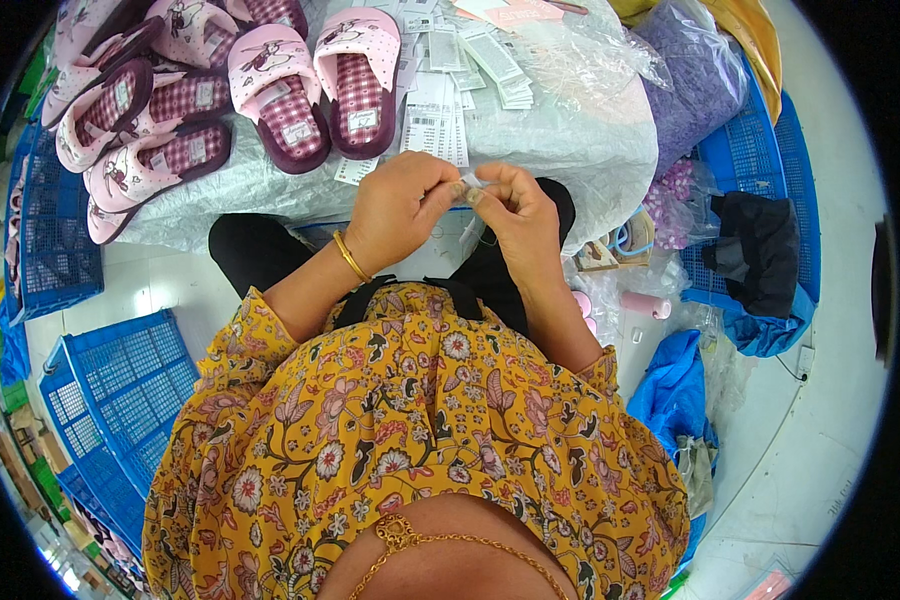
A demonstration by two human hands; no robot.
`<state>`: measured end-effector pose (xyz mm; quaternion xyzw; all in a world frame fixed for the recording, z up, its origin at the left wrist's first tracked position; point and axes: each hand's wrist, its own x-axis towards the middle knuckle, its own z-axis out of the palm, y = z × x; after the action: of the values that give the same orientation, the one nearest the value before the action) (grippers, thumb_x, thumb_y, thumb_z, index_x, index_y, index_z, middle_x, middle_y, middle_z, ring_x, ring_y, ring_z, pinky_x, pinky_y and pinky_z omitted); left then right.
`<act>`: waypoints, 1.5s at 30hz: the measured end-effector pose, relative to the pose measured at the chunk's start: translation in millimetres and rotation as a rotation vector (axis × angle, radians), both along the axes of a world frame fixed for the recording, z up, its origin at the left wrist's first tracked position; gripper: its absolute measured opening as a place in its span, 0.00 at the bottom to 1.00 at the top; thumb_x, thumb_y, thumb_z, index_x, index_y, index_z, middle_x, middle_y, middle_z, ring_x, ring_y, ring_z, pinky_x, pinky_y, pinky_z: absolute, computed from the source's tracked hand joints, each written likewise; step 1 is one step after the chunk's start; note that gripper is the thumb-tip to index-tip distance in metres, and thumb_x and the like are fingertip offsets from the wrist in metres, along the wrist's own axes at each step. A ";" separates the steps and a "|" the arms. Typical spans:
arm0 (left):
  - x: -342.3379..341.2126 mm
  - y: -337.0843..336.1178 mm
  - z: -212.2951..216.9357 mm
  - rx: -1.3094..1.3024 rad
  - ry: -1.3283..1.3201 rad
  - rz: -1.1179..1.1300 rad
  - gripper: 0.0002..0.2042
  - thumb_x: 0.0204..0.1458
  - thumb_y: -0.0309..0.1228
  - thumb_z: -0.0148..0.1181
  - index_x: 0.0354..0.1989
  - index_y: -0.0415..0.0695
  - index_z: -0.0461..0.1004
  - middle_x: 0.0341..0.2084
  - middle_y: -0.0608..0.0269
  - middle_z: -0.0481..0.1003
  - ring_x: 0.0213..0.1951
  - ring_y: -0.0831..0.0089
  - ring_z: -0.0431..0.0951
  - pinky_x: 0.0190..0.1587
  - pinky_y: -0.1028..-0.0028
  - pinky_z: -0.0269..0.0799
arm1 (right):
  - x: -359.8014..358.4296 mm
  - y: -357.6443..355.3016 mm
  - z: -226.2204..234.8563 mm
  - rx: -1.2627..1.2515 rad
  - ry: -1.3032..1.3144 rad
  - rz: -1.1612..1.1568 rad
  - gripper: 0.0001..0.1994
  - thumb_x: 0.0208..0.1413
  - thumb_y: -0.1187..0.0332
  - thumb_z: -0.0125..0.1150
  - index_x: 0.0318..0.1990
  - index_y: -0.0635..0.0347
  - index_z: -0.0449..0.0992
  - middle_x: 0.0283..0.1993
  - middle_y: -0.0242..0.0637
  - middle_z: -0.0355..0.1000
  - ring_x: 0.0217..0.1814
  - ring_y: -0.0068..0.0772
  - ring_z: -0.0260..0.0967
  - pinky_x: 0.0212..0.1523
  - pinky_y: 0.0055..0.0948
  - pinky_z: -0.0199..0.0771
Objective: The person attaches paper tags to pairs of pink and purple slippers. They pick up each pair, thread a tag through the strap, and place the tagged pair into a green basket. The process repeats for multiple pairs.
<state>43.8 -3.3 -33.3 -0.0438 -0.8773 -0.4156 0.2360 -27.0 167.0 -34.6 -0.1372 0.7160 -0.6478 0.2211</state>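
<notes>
My left hand (402, 203) and my right hand (516, 212) meet at the near edge of the covered table, fingertips almost touching. Each is closed in a pinch on a small whitish piece (471, 180); its kind is too small to make out. Just beyond them lie printed paper labels (435, 122) in strips and stacks. Left of the labels, a pair of pink slippers, the left slipper (279, 98) and the right slipper (358, 84), sits with dark plum soles and checked insoles. More pink slippers (160, 160) are heaped farther left.
Clear plastic wrapping (590, 55) covers the table's right side. Blue crates (120, 385) stand on the floor at left, with another blue crate (760, 150) at right holding a bagged purple bundle (685, 80). Black cloth (757, 250) hangs over it; a blue bag (670, 390) lies nearby.
</notes>
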 end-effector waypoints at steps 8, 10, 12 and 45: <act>-3.3 -10.5 -8.1 0.513 -0.487 -0.148 0.07 0.58 0.32 0.59 0.37 0.41 0.77 0.23 0.68 0.73 0.26 0.81 0.69 0.31 0.76 0.67 | 3.3 8.9 -2.5 -0.015 -0.012 0.098 0.06 0.55 0.74 0.67 0.38 0.64 0.77 0.31 0.26 0.74 0.31 0.12 0.66 0.32 0.16 0.67; -3.4 -12.1 -4.0 0.500 -0.522 -0.229 0.08 0.59 0.32 0.58 0.37 0.40 0.76 0.23 0.75 0.70 0.28 0.87 0.64 0.31 0.80 0.64 | 3.8 11.0 -6.4 -0.029 0.009 0.115 0.06 0.55 0.74 0.67 0.38 0.64 0.77 0.31 0.26 0.74 0.31 0.11 0.66 0.32 0.15 0.67; -4.9 -12.2 -1.9 0.489 -0.574 -0.238 0.07 0.59 0.31 0.57 0.37 0.40 0.76 0.25 0.75 0.71 0.29 0.86 0.65 0.32 0.80 0.65 | 3.6 12.7 -6.0 -0.011 0.018 0.135 0.06 0.55 0.74 0.67 0.38 0.64 0.78 0.31 0.26 0.75 0.31 0.11 0.66 0.32 0.16 0.67; -232.5 -127.1 15.2 -0.748 -0.654 0.039 0.22 0.41 0.43 0.68 0.47 0.50 0.79 0.48 0.53 0.72 0.51 0.56 0.71 0.55 0.65 0.67 | -32.0 41.6 -14.6 0.164 0.497 -0.020 0.07 0.52 0.75 0.64 0.39 0.60 0.78 0.33 0.37 0.74 0.35 0.36 0.69 0.38 0.32 0.69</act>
<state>-188.7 -130.4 -18.0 0.0239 -0.9950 -0.0600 -0.0756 -59.0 208.6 -49.2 -0.2670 0.7997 -0.5361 0.0423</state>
